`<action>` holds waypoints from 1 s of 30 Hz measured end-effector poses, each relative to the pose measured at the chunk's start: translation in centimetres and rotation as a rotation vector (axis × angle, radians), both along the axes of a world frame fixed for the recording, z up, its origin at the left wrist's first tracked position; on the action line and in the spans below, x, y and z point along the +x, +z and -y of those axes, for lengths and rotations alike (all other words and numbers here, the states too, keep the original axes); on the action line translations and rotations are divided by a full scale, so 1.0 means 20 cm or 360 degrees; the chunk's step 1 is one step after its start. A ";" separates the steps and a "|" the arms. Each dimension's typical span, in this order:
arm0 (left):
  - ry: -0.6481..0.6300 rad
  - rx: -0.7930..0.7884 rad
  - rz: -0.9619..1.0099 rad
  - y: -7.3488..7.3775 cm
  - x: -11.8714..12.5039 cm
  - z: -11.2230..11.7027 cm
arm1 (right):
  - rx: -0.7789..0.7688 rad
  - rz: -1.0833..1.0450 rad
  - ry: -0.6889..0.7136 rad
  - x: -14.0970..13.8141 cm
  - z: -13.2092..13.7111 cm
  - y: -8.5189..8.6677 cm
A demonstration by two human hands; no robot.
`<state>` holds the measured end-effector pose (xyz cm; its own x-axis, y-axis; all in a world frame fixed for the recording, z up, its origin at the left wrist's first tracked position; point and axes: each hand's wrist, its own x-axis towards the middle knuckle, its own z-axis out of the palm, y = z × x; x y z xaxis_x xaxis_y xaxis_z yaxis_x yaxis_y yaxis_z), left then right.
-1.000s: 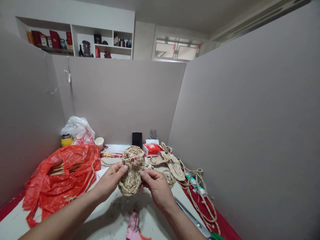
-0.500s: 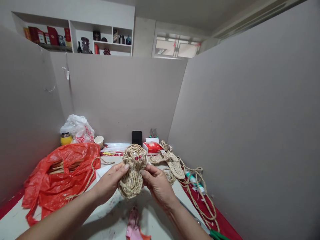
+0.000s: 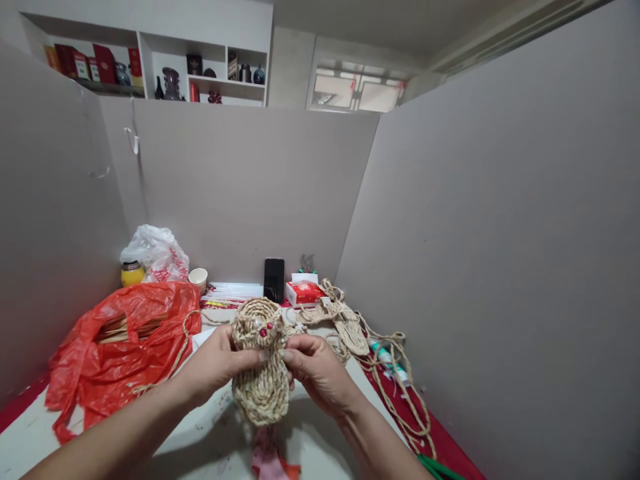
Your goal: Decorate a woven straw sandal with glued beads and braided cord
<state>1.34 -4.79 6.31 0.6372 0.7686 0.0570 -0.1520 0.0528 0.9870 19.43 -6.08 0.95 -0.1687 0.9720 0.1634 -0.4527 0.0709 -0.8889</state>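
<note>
Both hands hold a small woven straw slipper (image 3: 261, 390) above the table, its sole made of coiled cord. Red beads (image 3: 266, 329) and a pale bead sit on its upper band. My left hand (image 3: 217, 365) grips the left edge, thumb laid across the slipper's middle and fingers behind it. From the right side, my right hand (image 3: 317, 370) pinches the slipper's edge between thumb and fingers. Below the slipper, on the table, lies a pink cloth-like piece (image 3: 267, 457) with an orange part beside it, partly covered.
On the left a red plastic bag (image 3: 155, 363) holds flat brown strips. Toward the back stand a white cup (image 3: 199, 279), a black phone (image 3: 274, 280) and a red tissue pack (image 3: 304, 292). To the right lie another coiled-cord sole (image 3: 351, 330), loose rope (image 3: 417, 400) and green handles (image 3: 437, 469).
The slipper has come lower and a little closer, its face turned more toward me. My left thumb has slid inward across its middle; both hands keep their hold.
</note>
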 end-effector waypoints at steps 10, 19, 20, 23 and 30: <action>0.0033 -0.0022 0.0075 -0.02 0.02 0.05 | 0.0019 -0.0163 0.0148 -0.03 0.00 -0.02; 0.0025 -0.0125 0.0037 0.00 0.03 0.06 | -0.0013 -0.0140 0.0297 -0.03 0.02 -0.05; 0.0023 -0.0137 0.0022 0.00 0.04 0.06 | -0.0015 -0.0131 0.0301 -0.03 0.02 -0.05; 0.0027 -0.0129 -0.0019 0.00 0.04 0.06 | -0.0026 -0.0098 0.0296 -0.03 0.03 -0.04; -0.0079 -0.0100 -0.0085 0.01 0.04 0.08 | -0.0121 -0.0012 0.0264 -0.02 0.06 -0.03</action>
